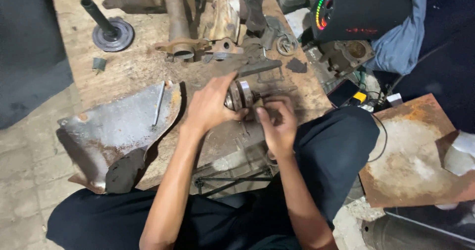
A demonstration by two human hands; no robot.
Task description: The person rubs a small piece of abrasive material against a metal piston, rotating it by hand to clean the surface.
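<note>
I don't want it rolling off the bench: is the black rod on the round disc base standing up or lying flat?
Standing, tilted. The black rod rises from its round disc base, which lies flat on the wooden bench, and leans up-left in the picture.

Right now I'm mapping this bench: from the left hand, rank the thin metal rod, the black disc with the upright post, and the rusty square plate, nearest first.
From the left hand:
1. Thin metal rod, just to its left on the grey sheet.
2. Black disc with upright post, far-left bench corner.
3. Rusty square plate, off the bench, far right.

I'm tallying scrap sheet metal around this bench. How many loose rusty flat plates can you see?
2. One bent grey plate lies on the bench left of the left hand; one rusty plate lies at right. Others may be hidden.
</note>
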